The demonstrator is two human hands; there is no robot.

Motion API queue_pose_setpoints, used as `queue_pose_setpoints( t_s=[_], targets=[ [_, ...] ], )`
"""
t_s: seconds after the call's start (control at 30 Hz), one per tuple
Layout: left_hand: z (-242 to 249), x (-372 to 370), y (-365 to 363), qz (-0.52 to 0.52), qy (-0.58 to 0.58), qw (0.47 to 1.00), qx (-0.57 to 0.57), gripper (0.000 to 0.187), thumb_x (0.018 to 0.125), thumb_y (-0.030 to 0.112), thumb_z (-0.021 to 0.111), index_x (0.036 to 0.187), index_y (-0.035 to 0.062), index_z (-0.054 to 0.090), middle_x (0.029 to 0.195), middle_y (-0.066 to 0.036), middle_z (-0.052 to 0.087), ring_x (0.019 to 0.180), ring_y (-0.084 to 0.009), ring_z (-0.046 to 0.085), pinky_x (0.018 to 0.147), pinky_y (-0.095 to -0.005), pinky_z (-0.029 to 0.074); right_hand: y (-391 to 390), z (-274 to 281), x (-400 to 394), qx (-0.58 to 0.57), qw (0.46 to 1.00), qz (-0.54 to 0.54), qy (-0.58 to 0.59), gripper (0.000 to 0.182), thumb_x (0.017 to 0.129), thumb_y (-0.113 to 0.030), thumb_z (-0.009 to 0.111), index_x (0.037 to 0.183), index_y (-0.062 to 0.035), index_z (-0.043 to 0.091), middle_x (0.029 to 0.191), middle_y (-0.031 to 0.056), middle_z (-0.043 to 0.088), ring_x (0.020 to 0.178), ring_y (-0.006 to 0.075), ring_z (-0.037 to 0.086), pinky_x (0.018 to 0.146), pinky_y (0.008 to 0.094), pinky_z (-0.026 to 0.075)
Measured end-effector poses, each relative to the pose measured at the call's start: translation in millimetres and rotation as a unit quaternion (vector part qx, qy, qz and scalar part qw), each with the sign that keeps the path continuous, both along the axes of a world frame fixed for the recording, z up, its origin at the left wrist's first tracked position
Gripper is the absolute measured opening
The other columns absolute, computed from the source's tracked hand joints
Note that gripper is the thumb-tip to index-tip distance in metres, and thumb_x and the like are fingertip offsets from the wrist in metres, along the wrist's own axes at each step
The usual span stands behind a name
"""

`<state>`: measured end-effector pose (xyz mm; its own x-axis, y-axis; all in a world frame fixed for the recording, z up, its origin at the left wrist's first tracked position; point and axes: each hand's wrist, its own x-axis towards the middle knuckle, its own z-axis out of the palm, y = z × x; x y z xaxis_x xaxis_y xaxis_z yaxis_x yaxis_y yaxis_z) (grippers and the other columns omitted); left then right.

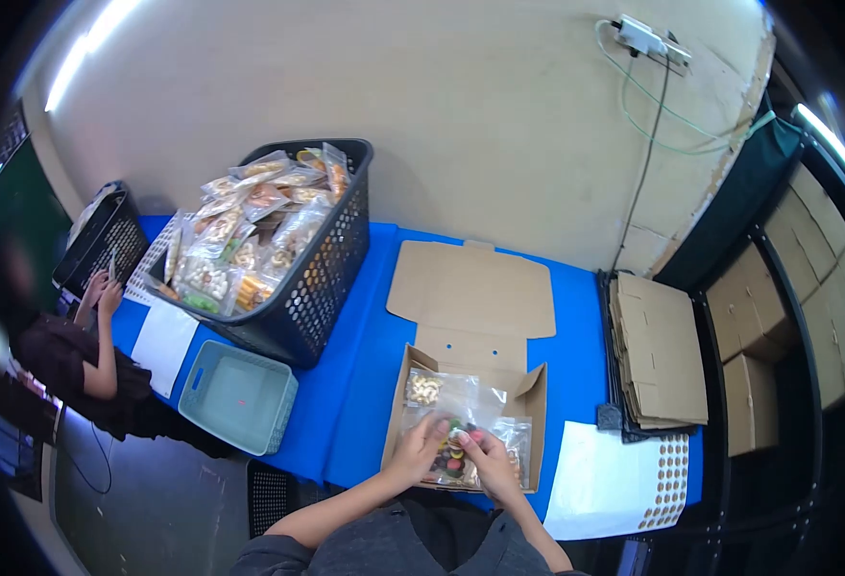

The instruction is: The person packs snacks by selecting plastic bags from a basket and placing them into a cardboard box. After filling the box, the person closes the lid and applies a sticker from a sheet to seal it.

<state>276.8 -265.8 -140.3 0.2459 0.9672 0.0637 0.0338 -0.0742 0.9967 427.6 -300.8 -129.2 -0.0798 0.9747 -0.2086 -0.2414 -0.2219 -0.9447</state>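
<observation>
Both my hands are over an open cardboard box (536,437) on the blue table. My left hand (421,449) and my right hand (490,461) pinch a clear plastic bag (453,463) of dark, red and green pieces between them. Inside the box, a bag of pale nuts (424,388) lies at the upper left, and another clear bag (513,438) lies at the right. The box's lid (475,288) is folded back toward the wall.
A dark basket (322,298) full of snack bags stands left of the box, with a grey-green tray (240,396) before it. Flattened cartons (661,350) and a sticker sheet (607,480) lie right. A co-worker (77,370) stands far left near another basket (106,245).
</observation>
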Motion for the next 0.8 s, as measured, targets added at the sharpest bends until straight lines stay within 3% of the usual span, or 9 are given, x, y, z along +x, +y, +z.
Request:
queue_pose_setpoints(
  t_s=[0.03, 0.17, 0.3, 0.37, 0.5, 0.57, 0.6, 0.67, 0.8],
  targets=[
    [-0.9, 2.0, -1.8, -0.018, 0.006, 1.0, 0.017, 0.037, 0.098, 0.034, 0.047, 0.112, 0.0013, 0.056, 0.087, -0.013, 0.066, 0.08, -0.0157, 0.063, 0.07, -0.0316, 0.048, -0.1, 7.2, 4.1, -0.027, 0.999, 0.02, 0.022, 0.032, 0.099, -0.027, 0.048, 0.11, 0.0014, 0.057, 0.097, 0.0055, 0.063, 0.086, 0.0112, 0.059, 0.077, 0.0267, 0.05],
    [-9.9, -2.3, 5.2, -0.062, 0.048, 0.996, -0.032, 0.038, 0.097, 0.036, 0.05, 0.112, 0.0015, 0.056, 0.086, -0.01, 0.063, 0.077, -0.0149, 0.06, 0.072, -0.0302, 0.047, -1.8, -8.0, 9.1, -0.067, 0.994, -0.026, 0.083, 0.027, 0.096, -0.023, 0.056, 0.108, 0.0014, 0.058, 0.097, 0.0041, 0.063, 0.087, 0.0094, 0.057, 0.08, 0.0264, 0.047],
    [-7.5, -4.3, 0.6, -0.057, -0.007, 0.996, -0.069, 0.037, 0.097, 0.035, 0.049, 0.115, 0.0025, 0.055, 0.089, -0.01, 0.062, 0.08, -0.0145, 0.059, 0.074, -0.0296, 0.047, -1.3, -2.5, 6.5, -0.039, 0.999, 0.001, -0.009, 0.026, 0.097, -0.023, 0.054, 0.107, 0.001, 0.059, 0.097, 0.0049, 0.063, 0.086, 0.0094, 0.058, 0.078, 0.0272, 0.048],
    [6.6, -2.9, -5.1, -0.121, -0.02, 0.992, -0.033, 0.035, 0.097, 0.03, 0.052, 0.118, 0.0034, 0.052, 0.098, -0.011, 0.062, 0.089, -0.0157, 0.059, 0.079, -0.0302, 0.047, 1.4, -4.3, 11.2, -0.016, 0.999, 0.035, 0.005, 0.026, 0.097, -0.022, 0.053, 0.107, 0.0018, 0.056, 0.095, 0.0067, 0.063, 0.078, 0.0129, 0.06, 0.07, 0.0267, 0.051],
    [2.7, -2.5, -11.2, -0.094, 0.005, 0.995, 0.019, 0.036, 0.095, 0.026, 0.056, 0.122, 0.0033, 0.049, 0.107, -0.012, 0.06, 0.097, -0.0174, 0.058, 0.084, -0.0312, 0.046, 2.7, -8.7, 11.3, -0.032, 0.998, 0.031, 0.045, 0.023, 0.096, -0.02, 0.055, 0.104, 0.0015, 0.057, 0.093, 0.0058, 0.063, 0.076, 0.0122, 0.06, 0.068, 0.0261, 0.051],
    [5.0, -4.9, -11.3, -0.101, 0.008, 0.995, 0.0, 0.039, 0.092, 0.022, 0.06, 0.123, 0.0017, 0.048, 0.11, -0.013, 0.06, 0.101, -0.0195, 0.058, 0.087, -0.0331, 0.045, 1.5, -4.0, 9.0, -0.103, 0.987, -0.02, 0.119, 0.021, 0.094, -0.019, 0.057, 0.104, 0.0002, 0.057, 0.091, 0.005, 0.063, 0.076, 0.0116, 0.06, 0.068, 0.0258, 0.05],
    [6.3, -6.9, -10.8, -0.099, 0.007, 0.995, 0.003, 0.039, 0.092, 0.022, 0.06, 0.123, 0.0017, 0.048, 0.11, -0.013, 0.06, 0.101, -0.0195, 0.058, 0.087, -0.0331, 0.045, 1.5, -7.0, 9.4, -0.101, 0.988, -0.018, 0.117, 0.021, 0.094, -0.019, 0.057, 0.104, 0.0002, 0.057, 0.091, 0.005, 0.063, 0.076, 0.0116, 0.06, 0.068, 0.0258, 0.05],
    [8.3, -12.2, -10.7, -0.134, 0.051, 0.99, -0.002, 0.042, 0.09, 0.023, 0.061, 0.123, 0.0008, 0.048, 0.112, -0.016, 0.059, 0.103, -0.0235, 0.059, 0.087, -0.0349, 0.046, -0.6, -18.9, 10.1, 0.005, 0.999, 0.032, -0.007, 0.026, 0.096, -0.024, 0.054, 0.105, -0.0008, 0.058, 0.09, 0.0049, 0.063, 0.076, 0.0118, 0.06, 0.069, 0.0259, 0.05],
    [-5.4, -11.7, -11.8, -0.134, 0.074, 0.987, 0.049, 0.045, 0.089, 0.024, 0.063, 0.124, 0.0007, 0.047, 0.112, -0.019, 0.058, 0.104, -0.0284, 0.059, 0.088, -0.0365, 0.046, -2.6, -21.0, 5.2, 0.006, 1.0, 0.005, -0.022, 0.03, 0.097, -0.03, 0.051, 0.106, -0.0014, 0.057, 0.088, 0.0043, 0.062, 0.076, 0.012, 0.06, 0.069, 0.0257, 0.05]
  ],
)
